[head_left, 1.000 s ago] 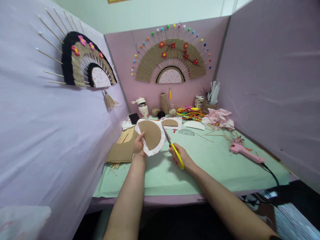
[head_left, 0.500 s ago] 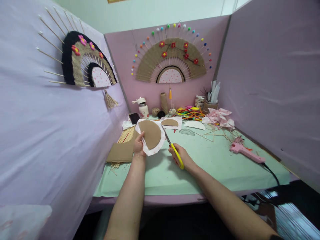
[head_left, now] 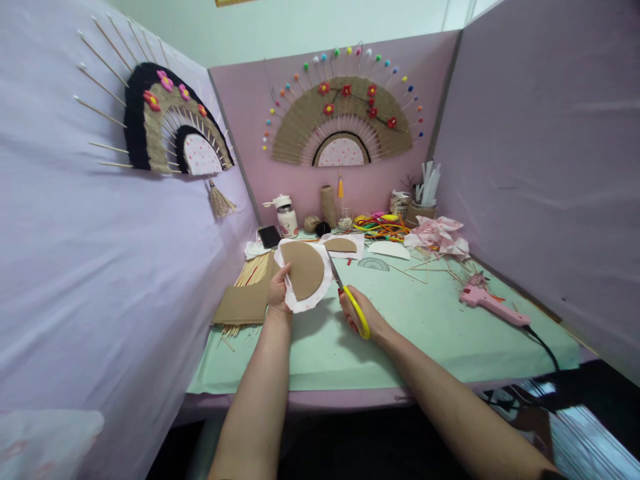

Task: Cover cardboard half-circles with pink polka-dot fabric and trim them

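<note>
My left hand point(head_left: 279, 291) grips a brown cardboard half-disc point(head_left: 304, 272) backed by white patterned fabric point(head_left: 299, 305), thumb on the cardboard face. The fabric sticks out as a border around the curved edge. Yellow-handled scissors point(head_left: 356, 311) are in my right hand point(head_left: 361, 309), their blades pointing up and left along the fabric's right edge. Whether the blades touch the fabric I cannot tell. Behind the held piece, a second cardboard half-disc point(head_left: 341, 246) lies on another fabric piece point(head_left: 358, 245).
A pink glue gun point(head_left: 493, 307) with a black cord lies at the right. Folded cardboard point(head_left: 240, 305) rests over thin sticks at the left. Further back are a protractor point(head_left: 374, 265), a white half-disc point(head_left: 389, 250), crumpled pink fabric point(head_left: 437, 235) and a bottle point(head_left: 287, 219).
Both hands have shifted very slightly to the right, carrying the cardboard piece and the scissors. The rest of the table looks the same.
</note>
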Available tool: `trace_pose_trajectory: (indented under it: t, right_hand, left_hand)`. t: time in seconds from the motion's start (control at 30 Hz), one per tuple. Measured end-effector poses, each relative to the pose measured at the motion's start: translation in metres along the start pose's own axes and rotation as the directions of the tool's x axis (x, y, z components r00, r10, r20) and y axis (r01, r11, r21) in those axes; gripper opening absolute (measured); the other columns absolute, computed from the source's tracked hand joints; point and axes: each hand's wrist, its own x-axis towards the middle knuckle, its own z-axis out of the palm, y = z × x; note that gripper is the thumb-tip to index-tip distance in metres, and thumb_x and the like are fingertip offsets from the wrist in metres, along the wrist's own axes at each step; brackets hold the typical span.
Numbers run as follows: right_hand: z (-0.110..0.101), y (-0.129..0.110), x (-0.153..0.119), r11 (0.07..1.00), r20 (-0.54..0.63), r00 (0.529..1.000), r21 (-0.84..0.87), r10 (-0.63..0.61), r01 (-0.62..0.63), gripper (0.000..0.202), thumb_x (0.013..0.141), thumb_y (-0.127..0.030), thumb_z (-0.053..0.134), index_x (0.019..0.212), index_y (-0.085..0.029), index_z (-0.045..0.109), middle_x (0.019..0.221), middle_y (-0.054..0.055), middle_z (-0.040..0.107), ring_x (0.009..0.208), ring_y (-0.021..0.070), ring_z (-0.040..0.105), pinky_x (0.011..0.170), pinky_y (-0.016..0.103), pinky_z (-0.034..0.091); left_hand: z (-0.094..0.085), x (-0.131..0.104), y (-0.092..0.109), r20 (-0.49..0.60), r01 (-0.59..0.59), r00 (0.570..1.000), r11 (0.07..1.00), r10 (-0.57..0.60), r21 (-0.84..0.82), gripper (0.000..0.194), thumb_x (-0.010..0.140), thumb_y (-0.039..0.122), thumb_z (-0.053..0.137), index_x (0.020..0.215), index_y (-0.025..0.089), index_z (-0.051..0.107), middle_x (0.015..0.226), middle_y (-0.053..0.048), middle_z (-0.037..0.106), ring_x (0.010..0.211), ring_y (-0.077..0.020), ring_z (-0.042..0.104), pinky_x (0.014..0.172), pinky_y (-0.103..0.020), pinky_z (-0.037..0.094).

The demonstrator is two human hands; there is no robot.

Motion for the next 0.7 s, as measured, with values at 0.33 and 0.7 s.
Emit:
trace_pose_trajectory:
  t: [0.33,0.7]
  right_hand:
    - [0.0000,0.0045,0.0022,1.000,-0.014,1.000,-0.005,-0.018,0.018,0.036,0.087,-0.059,0.046,0.078,-0.025,0.037,0.053,-0.009,0.039,0.039,0.0090,0.039,0.036,0.020,0.030]
    - [-0.0004,0.0027,0.0010,1.000,-0.028,0.999,0.010,-0.027,0.027,0.038,0.086,-0.059,0.049,0.077,-0.024,0.038,0.053,-0.009,0.040,0.036,0.0081,0.040,0.034,0.020,0.031]
  left_hand:
    - [0.0013,-0.0023,0.0000,-0.009,0.054,0.999,0.998,-0.054,0.021,0.037,0.086,0.019,0.046,0.113,0.008,0.069,0.097,-0.012,0.077,0.108,-0.0287,0.068,0.103,-0.044,0.048]
    - [0.0002,-0.0021,0.0002,0.013,0.057,0.998,0.998,-0.057,0.039,0.039,0.086,0.020,0.046,0.115,0.008,0.067,0.100,-0.012,0.076,0.109,-0.0294,0.067,0.104,-0.044,0.047]
